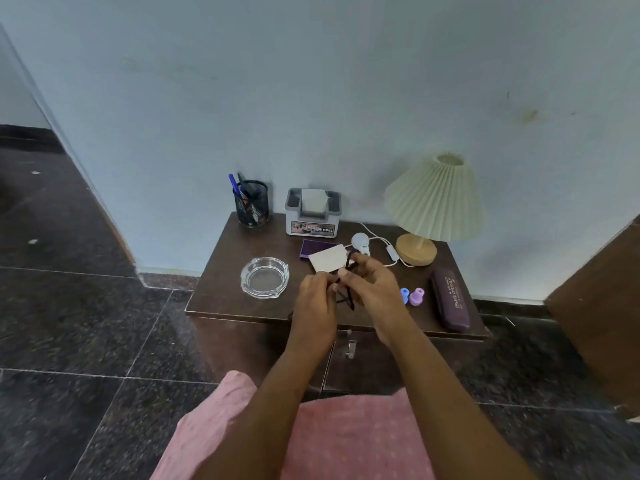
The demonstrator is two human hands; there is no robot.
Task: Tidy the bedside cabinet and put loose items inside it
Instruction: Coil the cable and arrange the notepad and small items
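Both hands are raised over the front middle of the dark wooden bedside cabinet (221, 289). My left hand (317, 299) and my right hand (375, 289) together hold a thin black cord (349, 299), looped between the fingers. Loose on the top lie a glass ashtray (265, 277), a purple card (317, 247), a pale card (327, 258), a white bulb (360, 241), a small blue piece (404, 295), a small lilac piece (416, 296) and a maroon spectacle case (450, 299). The cabinet doors (374, 362) are closed, with a metal handle (350, 348).
Along the back stand a mesh pen holder (252, 204), a grey tissue box (313, 213) and a pleated lamp (434, 199) with a white cable (377, 237). A wall lies behind. Dark wooden furniture (602, 306) stands at the right. Dark tiled floor surrounds the cabinet.
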